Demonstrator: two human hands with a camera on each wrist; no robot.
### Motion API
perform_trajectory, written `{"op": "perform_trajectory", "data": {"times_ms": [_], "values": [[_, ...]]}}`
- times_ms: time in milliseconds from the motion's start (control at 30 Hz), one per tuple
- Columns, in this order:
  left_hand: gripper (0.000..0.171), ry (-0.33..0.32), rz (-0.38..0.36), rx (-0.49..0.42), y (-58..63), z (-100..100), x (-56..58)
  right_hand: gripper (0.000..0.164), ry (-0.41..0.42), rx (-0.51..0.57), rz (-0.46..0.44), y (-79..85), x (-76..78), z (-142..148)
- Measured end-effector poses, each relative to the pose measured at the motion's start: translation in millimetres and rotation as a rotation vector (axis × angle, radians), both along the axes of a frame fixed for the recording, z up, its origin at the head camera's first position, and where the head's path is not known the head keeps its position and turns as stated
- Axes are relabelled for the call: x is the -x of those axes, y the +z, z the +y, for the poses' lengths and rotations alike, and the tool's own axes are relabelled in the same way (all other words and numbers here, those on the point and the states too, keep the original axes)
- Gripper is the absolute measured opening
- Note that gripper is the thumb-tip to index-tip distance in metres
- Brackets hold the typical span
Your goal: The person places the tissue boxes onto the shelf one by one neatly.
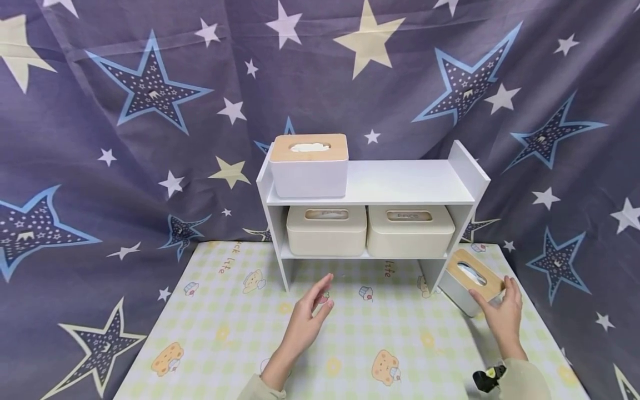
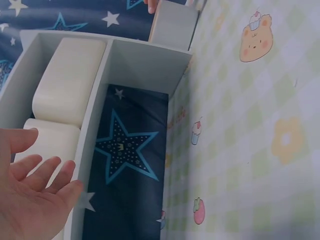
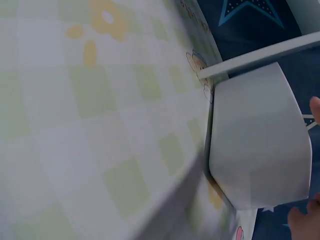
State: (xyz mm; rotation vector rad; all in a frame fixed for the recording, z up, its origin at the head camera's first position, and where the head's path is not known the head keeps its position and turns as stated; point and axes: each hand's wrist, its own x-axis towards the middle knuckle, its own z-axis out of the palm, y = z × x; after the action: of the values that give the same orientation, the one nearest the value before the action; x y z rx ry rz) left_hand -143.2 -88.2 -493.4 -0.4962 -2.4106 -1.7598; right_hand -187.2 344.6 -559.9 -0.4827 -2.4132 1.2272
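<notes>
At the table's right, a white tissue box point(image 1: 460, 291) with a wood-look lid stands beside the shelf, angled. My right hand point(image 1: 506, 316) holds its near end, thumb at the left lid edge and fingers at the right. In the right wrist view, the box's white side point(image 3: 260, 145) shows with only fingertips point(image 3: 304, 222) at the frame edge. My left hand point(image 1: 304, 322) is over the table in front of the shelf, fingers loosely extended and holding nothing. In the left wrist view its palm and fingers point(image 2: 42, 175) appear before the shelf.
A white two-tier shelf point(image 1: 410, 180) stands at the back. Another wood-lidded tissue box point(image 1: 310, 178) sits top left. Two cream tissue boxes point(image 1: 326, 236) stand side by side on the lower tier. A checked cloth point(image 1: 220, 328) covers the table, with a star-printed curtain point(image 1: 310, 105) behind.
</notes>
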Motion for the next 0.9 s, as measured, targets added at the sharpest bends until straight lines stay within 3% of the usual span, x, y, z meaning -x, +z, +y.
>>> {"op": "perform_trajectory", "data": {"times_ms": [233, 500, 700, 900], "values": [[0.051, 0.013, -0.042, -0.03, -5.4, 2.0, -3.0, 0.108, 0.041, 0.035, -0.127, -2.5, 4.0, 5.8], [0.051, -0.029, -0.054, -0.024, -10.5, 6.1, -4.4, 0.111, 0.075, 0.052, -0.083, -1.3, -0.2, 9.2], [0.051, -0.041, -0.057, -0.015, -11.2, 10.5, -3.1, 0.108, 0.059, 0.05, -0.081, 1.6, -18.6, 12.4], [0.051, -0.051, -0.047, 0.006, -11.9, 15.8, -0.8, 0.105, 0.107, 0.002, -0.097, 6.3, -44.4, 16.7]]}}
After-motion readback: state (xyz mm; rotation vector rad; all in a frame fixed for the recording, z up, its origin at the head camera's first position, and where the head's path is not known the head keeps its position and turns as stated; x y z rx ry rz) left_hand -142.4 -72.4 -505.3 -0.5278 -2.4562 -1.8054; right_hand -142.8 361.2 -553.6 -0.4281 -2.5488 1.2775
